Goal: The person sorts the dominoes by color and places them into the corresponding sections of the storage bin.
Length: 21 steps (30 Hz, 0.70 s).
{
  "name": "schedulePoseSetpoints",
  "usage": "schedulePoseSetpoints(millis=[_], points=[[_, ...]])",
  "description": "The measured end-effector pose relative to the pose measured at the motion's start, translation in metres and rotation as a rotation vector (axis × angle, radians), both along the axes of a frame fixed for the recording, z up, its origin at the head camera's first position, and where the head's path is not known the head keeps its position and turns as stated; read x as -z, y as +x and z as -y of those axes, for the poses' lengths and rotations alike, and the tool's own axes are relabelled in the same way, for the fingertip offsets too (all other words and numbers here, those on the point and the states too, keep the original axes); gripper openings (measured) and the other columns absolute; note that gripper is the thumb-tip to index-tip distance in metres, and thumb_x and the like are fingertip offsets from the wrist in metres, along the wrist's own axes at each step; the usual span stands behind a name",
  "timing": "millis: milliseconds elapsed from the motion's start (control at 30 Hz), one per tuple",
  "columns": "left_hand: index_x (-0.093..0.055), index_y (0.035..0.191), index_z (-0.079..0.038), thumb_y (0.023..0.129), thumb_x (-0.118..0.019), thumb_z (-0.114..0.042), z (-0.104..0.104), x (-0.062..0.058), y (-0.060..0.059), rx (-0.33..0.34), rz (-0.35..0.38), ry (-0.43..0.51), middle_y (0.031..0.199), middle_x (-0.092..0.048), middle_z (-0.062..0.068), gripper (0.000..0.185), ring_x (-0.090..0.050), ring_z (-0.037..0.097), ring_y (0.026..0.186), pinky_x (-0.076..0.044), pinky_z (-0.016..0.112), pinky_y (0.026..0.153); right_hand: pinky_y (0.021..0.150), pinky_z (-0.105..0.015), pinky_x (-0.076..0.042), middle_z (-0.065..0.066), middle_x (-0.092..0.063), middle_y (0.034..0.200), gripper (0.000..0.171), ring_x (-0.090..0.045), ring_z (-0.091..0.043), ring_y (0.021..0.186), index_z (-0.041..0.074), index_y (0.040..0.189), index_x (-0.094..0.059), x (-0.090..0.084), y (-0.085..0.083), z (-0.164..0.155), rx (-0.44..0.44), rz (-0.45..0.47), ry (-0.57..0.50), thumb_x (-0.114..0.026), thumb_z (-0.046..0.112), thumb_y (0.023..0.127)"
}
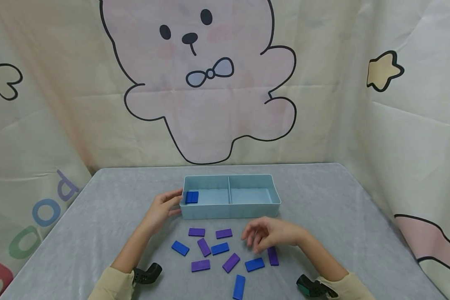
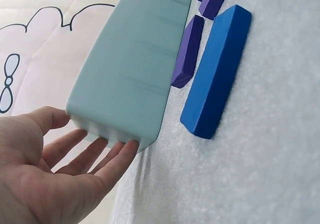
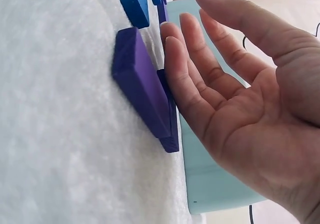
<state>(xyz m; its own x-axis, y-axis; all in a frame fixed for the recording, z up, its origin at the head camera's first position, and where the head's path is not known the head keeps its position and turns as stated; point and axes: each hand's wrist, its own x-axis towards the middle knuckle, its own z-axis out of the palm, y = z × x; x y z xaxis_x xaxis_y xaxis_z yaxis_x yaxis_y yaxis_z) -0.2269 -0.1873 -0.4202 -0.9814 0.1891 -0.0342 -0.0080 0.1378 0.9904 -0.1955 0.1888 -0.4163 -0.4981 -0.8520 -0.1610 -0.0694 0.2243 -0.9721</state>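
A: Start with the left hand (image 1: 160,210).
B: It grasps nothing; its fingertips touch the nine o'clock end of the tray (image 1: 228,211), which lies beyond the loose blocks. A careless push could slide the tray toward three o'clock.
A: The loose blue (image 1: 180,248), at the tray's seven o'clock?
B: The left hand could knock it if it drops back low.
A: And the stowed blues (image 1: 192,197)?
B: Side by side in the tray's nine o'clock half. A jolt could shift them.
A: The middle?
B: The slanted purple (image 1: 204,247) has the middle blue (image 1: 220,248) just beside it at three o'clock; picking one might nudge the other.
A: The right hand (image 1: 273,232)?
B: Relaxed, holding nothing, at the tray's five o'clock. I can't tell whether it touches the end purple (image 1: 273,256). Coming down off-centre, it could shove that toward eight o'clock, into the near blue (image 1: 255,264).
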Motion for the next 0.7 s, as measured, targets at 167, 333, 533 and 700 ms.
schedulePoseSetpoints(millis=[167,333,533,700], points=[[-0.043,0.155,0.01,0.112,-0.051,-0.015,-0.0006,-0.0002,0.0005,0.005,-0.002,-0.002,0.16,-0.044,0.03,0.051,-0.05,0.046,0.142,-0.051,0.052,0.111,0.079,-0.021,-0.06,-0.024,-0.068,0.105,0.041,-0.071,-0.009,0.088,-0.019,0.128,-0.056,-0.0003,0.001,-0.0001,-0.033,0.055,0.011,-0.066,-0.012,0.089],[-0.042,0.155,0.011,0.112,-0.051,-0.015,-0.0013,-0.0004,0.0015,0.003,-0.007,-0.004,0.16,-0.044,0.031,0.051,-0.05,0.046,0.142,-0.051,0.053,0.111,0.079,-0.022,-0.061,-0.021,-0.067,0.104,0.045,-0.072,-0.009,0.087,-0.021,0.131,-0.054,-0.0011,0.003,-0.0001,-0.076,0.103,0.001,-0.066,-0.014,0.088],[-0.043,0.155,0.011,0.112,-0.051,-0.015,-0.0014,-0.001,0.0022,0.001,-0.007,-0.009,0.16,-0.044,0.031,0.05,-0.051,0.046,0.142,-0.05,0.054,0.111,0.077,-0.02,-0.059,-0.032,-0.066,0.105,0.046,-0.072,-0.008,0.086,-0.019,0.132,-0.055,-0.0023,0.004,0.0006,-0.111,0.111,0.038,-0.071,-0.013,0.089],[-0.042,0.155,0.01,0.112,-0.05,-0.015,-0.0011,-0.0015,0.0018,0.005,-0.007,-0.011,0.16,-0.044,0.031,0.05,-0.051,0.046,0.141,-0.05,0.055,0.111,0.076,-0.018,-0.058,-0.027,-0.067,0.105,0.046,-0.068,-0.007,0.084,-0.016,0.133,-0.057,-0.0014,0.0027,0.0011,-0.155,0.088,0.071,-0.072,-0.012,0.09]])
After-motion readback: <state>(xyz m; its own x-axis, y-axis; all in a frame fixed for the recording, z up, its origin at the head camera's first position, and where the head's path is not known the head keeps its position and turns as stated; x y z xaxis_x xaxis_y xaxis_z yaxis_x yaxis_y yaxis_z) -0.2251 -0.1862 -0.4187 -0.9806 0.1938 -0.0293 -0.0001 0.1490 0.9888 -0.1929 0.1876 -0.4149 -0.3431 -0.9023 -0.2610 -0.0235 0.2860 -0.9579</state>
